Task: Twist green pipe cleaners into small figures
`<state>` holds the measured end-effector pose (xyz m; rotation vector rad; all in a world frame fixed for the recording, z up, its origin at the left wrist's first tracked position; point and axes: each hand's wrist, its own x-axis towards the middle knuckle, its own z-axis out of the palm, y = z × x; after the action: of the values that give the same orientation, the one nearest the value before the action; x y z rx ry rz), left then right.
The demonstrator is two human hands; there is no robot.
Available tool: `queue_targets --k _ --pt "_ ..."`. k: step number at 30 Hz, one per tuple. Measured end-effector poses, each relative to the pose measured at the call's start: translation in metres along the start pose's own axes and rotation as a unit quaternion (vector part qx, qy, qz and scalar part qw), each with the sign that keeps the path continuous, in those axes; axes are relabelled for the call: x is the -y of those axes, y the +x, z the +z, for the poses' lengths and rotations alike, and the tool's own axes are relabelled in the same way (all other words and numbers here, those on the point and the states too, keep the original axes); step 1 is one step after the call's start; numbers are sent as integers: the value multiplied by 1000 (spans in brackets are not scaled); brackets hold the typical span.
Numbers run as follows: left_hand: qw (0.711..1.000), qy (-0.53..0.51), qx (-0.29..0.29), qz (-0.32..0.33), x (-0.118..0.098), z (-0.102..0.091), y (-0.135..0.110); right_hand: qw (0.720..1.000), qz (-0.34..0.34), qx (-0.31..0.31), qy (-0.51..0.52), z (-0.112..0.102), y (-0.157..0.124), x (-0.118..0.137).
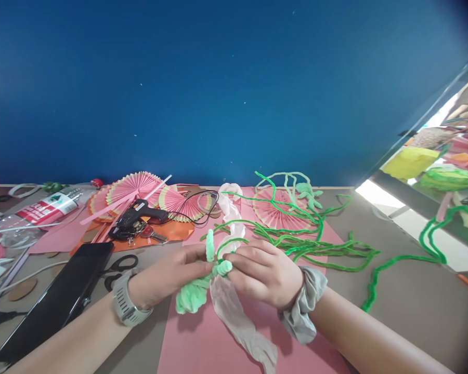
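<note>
A pale mint-green pipe-cleaner flower [193, 297] hangs from the fingers of my left hand [175, 272], which is closed in a pinch around it. One fuzzy mint strand [209, 245] sticks up above the thumb. My right hand [259, 272] presses its fingers together at the flower's right side. A darker green pipe cleaner [234, 241] runs into this grip; its end is hidden behind the fingers. Beneath both hands, a white crepe-paper strip [242, 324] lies across pink paper [195, 345].
Several green pipe cleaners [327, 249] spread over the right side. Pleated pink paper fans [138, 189] lie along the blue partition [234, 93]. At left are a black glue gun [140, 215], a plastic bottle [42, 210], scissors [120, 264] and a black phone [58, 301].
</note>
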<state>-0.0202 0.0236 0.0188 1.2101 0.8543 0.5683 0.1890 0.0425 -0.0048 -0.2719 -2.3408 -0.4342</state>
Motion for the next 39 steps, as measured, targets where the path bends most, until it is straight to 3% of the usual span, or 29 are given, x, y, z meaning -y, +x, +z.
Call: queue_targets --k 3,6,10,12,14,17,19,20,22,24,29,33,36,39 --pt "997 71 15 15 0 2 -2 989 69 -12 130 3 -1 -1" --pt "987 153 30 36 -3 5 -6 960 141 -11 241 4 0 0" --pt "953 294 -14 76 -13 14 -12 908 273 26 315 1 6 6" --pt "931 348 -49 97 -17 18 -14 849 359 46 384 0 10 8" --pt "914 381 -65 124 -20 21 -16 764 433 50 476 -1 13 8" --pt "908 377 -46 179 -20 22 -17 637 468 39 611 0 15 6" --pt "916 344 -44 200 -18 23 -17 594 456 34 662 2 14 7" --pt "922 326 -54 203 -16 24 -17 590 454 27 667 3 14 8" --pt "928 300 -95 200 -11 25 -17 612 463 12 641 5 15 14" --pt "921 306 -146 192 -7 26 -16 659 485 8 574 6 18 20" --pt "847 436 -246 179 -7 27 -16 806 484 115 321 -1 23 28" --pt "809 491 -269 177 -9 25 -16 887 389 160 190 -10 25 25" --pt "813 490 -270 160 -9 24 -16 947 288 108 90 -13 24 21" --pt "832 479 -246 134 -10 24 -17 974 210 60 65 -12 22 19"
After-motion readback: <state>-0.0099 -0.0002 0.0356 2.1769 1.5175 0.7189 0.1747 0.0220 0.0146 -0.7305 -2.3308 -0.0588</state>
